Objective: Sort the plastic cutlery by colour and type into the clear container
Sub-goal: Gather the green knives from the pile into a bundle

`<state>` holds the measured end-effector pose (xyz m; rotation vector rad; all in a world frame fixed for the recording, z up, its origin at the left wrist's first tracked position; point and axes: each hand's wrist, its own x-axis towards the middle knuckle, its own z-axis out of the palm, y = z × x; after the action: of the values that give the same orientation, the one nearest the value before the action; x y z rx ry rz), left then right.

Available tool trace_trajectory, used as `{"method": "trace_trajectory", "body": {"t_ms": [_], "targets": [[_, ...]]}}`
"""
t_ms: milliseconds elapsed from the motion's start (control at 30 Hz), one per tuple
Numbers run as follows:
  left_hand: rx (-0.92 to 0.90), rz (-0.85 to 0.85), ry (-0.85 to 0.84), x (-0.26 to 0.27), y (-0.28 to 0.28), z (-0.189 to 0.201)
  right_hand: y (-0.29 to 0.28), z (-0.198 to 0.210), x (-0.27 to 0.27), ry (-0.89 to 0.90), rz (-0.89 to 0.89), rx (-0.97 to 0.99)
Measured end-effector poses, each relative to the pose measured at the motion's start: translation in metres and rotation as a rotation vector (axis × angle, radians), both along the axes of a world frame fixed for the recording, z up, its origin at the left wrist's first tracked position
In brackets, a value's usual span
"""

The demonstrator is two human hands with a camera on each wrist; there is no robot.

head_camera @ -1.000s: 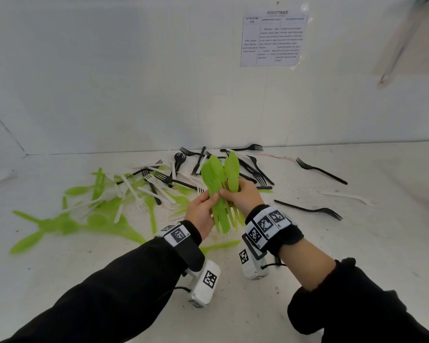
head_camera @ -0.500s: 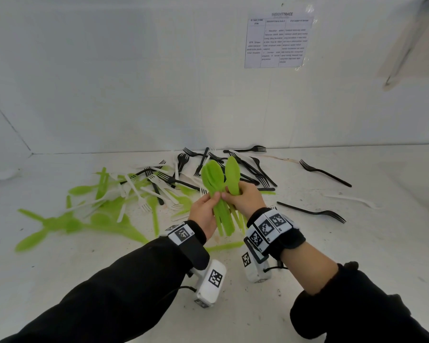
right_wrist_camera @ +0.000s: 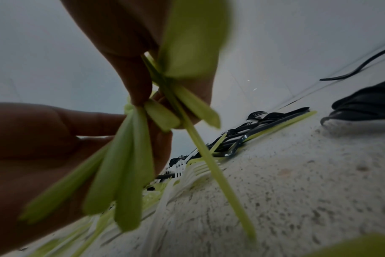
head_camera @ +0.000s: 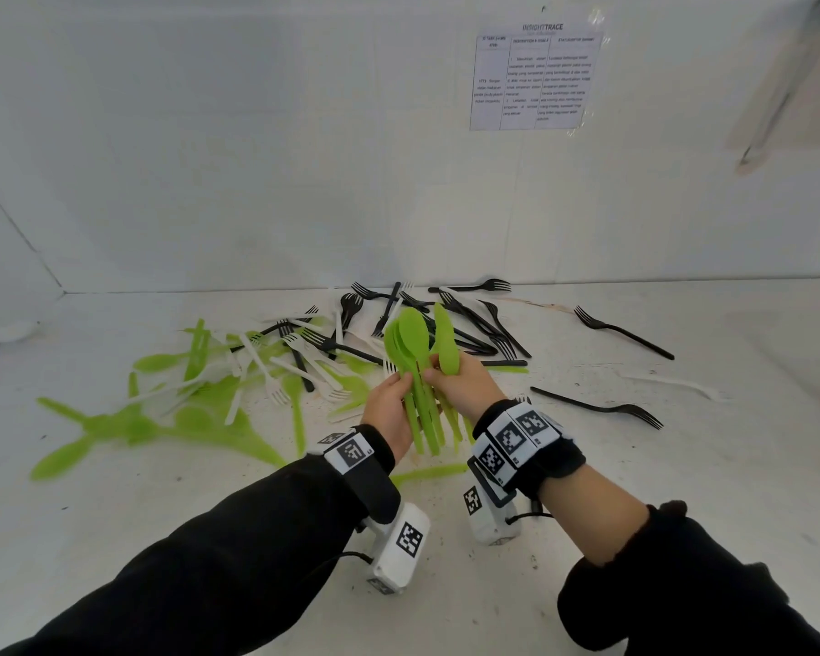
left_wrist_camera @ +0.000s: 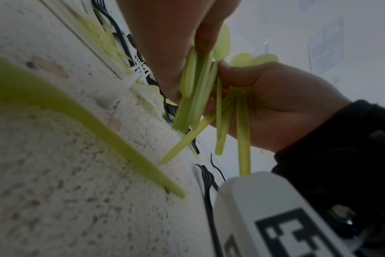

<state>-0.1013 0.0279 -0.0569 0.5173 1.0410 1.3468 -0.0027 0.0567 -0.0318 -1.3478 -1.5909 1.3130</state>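
Left hand: the left hand [head_camera: 391,411] clamps a bunch of green spoons [head_camera: 410,340] by the handles, bowls up and nested, above the bench's middle; likely gathered so one colour and type goes in together.
Right hand: the right hand [head_camera: 460,385], touching the left, pinches more green spoons [head_camera: 446,343] whose handles splay below the fingers; seemingly feeding them into the bunch.
Bench, near: one green handle [head_camera: 427,473] lies just under the wrists.
Bench, left: loose green cutlery [head_camera: 162,419] sprawls toward the left edge, mixed with white forks [head_camera: 261,366].
Bench, far: black forks [head_camera: 474,324] tangle near the back wall; strays [head_camera: 621,331] lie toward the right.
Clear container: not in view, so nothing shown is sorted into it yet.
Wall: a printed sheet [head_camera: 536,78] hangs above.
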Motion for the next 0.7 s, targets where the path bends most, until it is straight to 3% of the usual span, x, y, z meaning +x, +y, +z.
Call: {"method": "trace_trajectory", "body": {"t_ms": [133, 433, 700], "targets": [[-0.039, 0.005, -0.011, 0.001, -0.003, -0.001, 0.000, -0.002, -0.004, -0.032, -0.005, -0.020], [0.056, -0.009, 0.001, -0.008, -0.007, -0.004, 0.002, 0.002, 0.004, 0.063, 0.075, -0.129], [0.057, -0.031, 0.028, -0.007, -0.008, -0.006, 0.003, -0.001, 0.000, -0.001, 0.047, -0.085]]}}
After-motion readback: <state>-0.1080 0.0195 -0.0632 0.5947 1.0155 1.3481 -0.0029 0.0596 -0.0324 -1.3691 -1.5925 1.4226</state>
